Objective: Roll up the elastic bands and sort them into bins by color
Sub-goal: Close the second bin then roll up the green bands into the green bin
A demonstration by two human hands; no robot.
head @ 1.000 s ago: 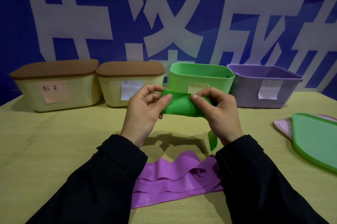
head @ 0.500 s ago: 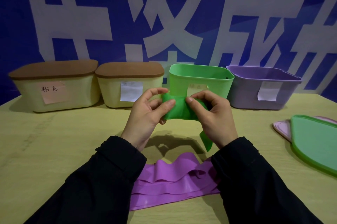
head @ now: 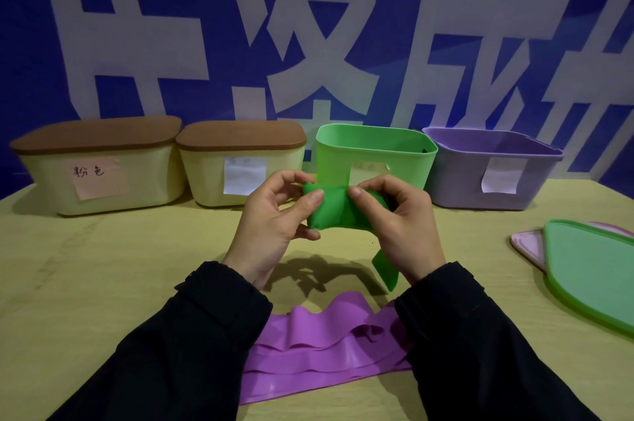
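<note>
Both hands hold the green elastic band (head: 331, 209) above the table's (head: 103, 283) centre. Left hand (head: 274, 218) and right hand (head: 398, 220) pinch its roll ends, fingers curled, so the short tail at 5 o'clock winds in. The open green bin (head: 374, 160) stands at 12 o'clock; the purple band (head: 326, 348) lies flat at 6 o'clock, awaiting rolling.

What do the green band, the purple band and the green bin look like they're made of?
Green band: likely thin latex or rubber sheet, matte; it bunches softly into a roll, loose tail hanging.
Purple band: probably the same, slightly glossy; wavy, layered edges with a faint sheen.
Green bin: probably moulded plastic, smooth satin; thin rigid walls, rounded corners.
</note>
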